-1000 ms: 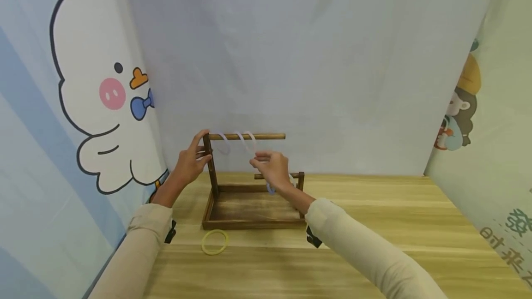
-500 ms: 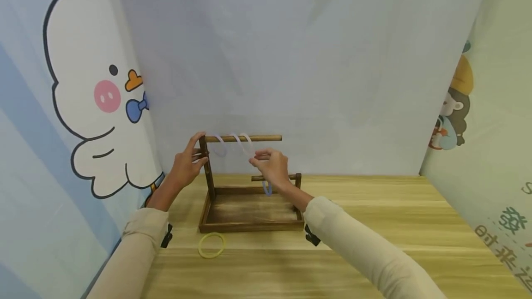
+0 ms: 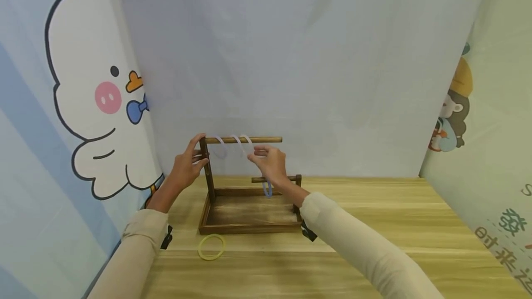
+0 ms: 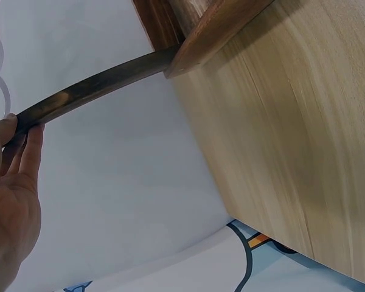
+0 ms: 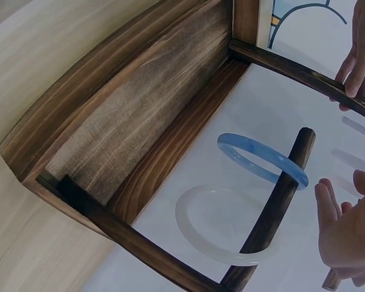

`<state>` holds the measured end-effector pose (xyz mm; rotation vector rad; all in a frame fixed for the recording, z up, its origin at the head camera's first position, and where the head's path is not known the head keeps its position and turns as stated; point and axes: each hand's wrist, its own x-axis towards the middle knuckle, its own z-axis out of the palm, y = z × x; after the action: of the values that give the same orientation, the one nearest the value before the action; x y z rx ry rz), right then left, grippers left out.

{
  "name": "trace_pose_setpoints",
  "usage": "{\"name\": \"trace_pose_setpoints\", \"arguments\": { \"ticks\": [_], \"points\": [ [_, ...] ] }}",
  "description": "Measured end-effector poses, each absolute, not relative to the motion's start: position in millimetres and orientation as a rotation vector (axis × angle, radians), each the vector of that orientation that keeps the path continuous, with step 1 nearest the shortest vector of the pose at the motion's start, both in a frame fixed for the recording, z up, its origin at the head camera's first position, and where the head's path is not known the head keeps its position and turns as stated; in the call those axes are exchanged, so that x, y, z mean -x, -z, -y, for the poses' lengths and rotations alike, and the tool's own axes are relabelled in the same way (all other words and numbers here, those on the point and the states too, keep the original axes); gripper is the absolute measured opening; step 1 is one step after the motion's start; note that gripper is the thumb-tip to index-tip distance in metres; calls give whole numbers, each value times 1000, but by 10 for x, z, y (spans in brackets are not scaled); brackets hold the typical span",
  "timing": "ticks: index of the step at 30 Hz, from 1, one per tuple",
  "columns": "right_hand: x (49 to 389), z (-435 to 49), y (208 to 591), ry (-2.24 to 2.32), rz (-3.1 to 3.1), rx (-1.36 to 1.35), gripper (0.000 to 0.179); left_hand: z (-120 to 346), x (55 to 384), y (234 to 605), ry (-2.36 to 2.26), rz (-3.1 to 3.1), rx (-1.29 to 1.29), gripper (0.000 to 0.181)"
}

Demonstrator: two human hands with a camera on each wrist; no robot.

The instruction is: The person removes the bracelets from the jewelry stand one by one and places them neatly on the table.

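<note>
We are looking at one dark wooden bangle stand (image 3: 245, 211) on a wood-grain table (image 3: 395, 206), with one shallow tray (image 3: 249, 229), two posts and two bars. We are counting six bangles. Three are hanging around the upper bar (image 3: 268, 140): one lilac bangle (image 3: 222, 143) nearest the tall post (image 3: 210, 179), one pale lilac bangle (image 3: 238, 140) in the middle, and one pinkish-white bangle (image 3: 248, 140) farthest out. The right hand (image 3: 270, 163) is pinching this third one low on its ring. The left hand (image 3: 185, 167) is gripping the tall post near its top, thumb and fingers on opposite sides. Two more are hanging around the lower bar (image 5: 274, 210): one blue bangle (image 5: 264, 157) nearer its free end, one white bangle (image 5: 225, 258) nearer the short post (image 5: 143, 245). The sixth, one yellow bangle (image 3: 211, 258), is lying flat before the tray. Behind, we are seeing one grey-white sheet (image 3: 311, 68) hanging between two printed curtains, the left one showing one white cartoon duck (image 3: 83, 50)
</note>
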<state>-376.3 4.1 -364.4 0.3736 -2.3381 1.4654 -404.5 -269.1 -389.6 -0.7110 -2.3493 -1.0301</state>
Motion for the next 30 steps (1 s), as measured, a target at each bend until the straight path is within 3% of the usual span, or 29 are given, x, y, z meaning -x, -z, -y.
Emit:
{"name": "trace_pose_setpoints", "arguments": {
  "ticks": [30],
  "points": [
    [3837,-57,3604,-1573,2325,-439,26,2680,4083,3920,1018,2370,686,80]
  ]
}}
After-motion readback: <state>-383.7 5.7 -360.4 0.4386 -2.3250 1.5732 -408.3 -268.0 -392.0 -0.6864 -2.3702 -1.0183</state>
